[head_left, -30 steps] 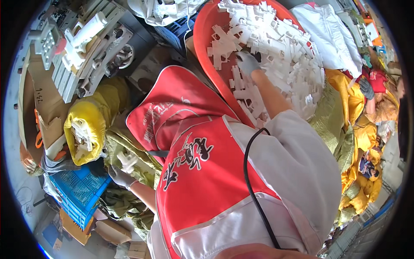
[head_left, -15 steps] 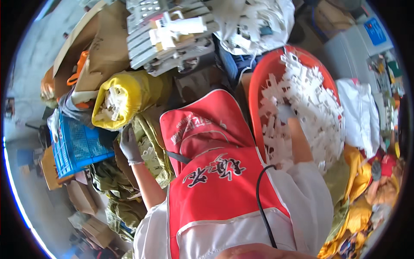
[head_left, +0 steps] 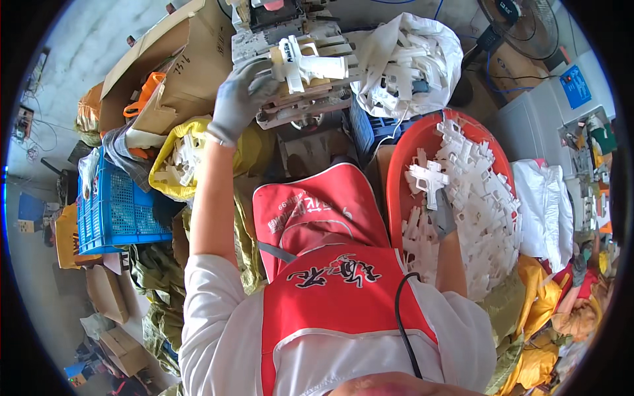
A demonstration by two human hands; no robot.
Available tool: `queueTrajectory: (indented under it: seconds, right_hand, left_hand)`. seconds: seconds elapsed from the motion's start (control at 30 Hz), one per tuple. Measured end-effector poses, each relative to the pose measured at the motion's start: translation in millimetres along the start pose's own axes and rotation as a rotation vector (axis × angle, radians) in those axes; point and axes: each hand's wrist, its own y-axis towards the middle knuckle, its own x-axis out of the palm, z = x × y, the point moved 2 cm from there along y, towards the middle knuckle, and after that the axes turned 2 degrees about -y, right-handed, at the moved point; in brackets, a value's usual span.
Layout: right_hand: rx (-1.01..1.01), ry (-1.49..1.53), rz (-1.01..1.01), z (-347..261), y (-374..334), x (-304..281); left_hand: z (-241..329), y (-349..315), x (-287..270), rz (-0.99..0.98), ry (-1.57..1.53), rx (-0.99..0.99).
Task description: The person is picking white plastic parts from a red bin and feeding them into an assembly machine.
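Note:
My left hand (head_left: pixel 243 99), in a grey glove, reaches up to a machine fixture (head_left: pixel 330 99) at the top centre. Its curved fingers are apart, beside the left end of a white plastic toy pistol (head_left: pixel 310 66) lying on the fixture; whether they touch it I cannot tell. My right hand (head_left: pixel 444 214), also gloved, is closed on another white toy pistol piece (head_left: pixel 429 179) by its lower part. It holds this piece above a red tub (head_left: pixel 396 158) heaped with similar white pieces (head_left: pixel 485 218).
A yellow sack (head_left: pixel 251 148) of white parts stands left of my knees, near a blue crate (head_left: pixel 122 211) and a cardboard box (head_left: pixel 191 72). A white sack (head_left: pixel 370 56) of pieces and a fan (head_left: pixel 522 30) stand beyond the tub. Another person (head_left: pixel 581 297) is at far right.
My left hand has risen from beside the yellow sack to the fixture. My right hand, earlier down among the white pieces, now holds a toy pistol piece. The view has shifted upward.

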Motion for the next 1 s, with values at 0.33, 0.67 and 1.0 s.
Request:
queueTrajectory:
  seconds: [0.33,0.67,1.0]
  right_hand:
    - [-0.588,-0.01,-0.269,-197,13,134]
    - [-1.512,-0.817,-0.293,-289,44,287]
    - [-1.445,-0.722,-0.214,-253,45,210]
  left_hand:
    - [-17,-6,-14,0.183,-0.518,-0.079]
    - [-61,-170,-75,0.362,-0.299,-0.418]
    - [-87,-285,-68,0.435,-0.297,-0.767]
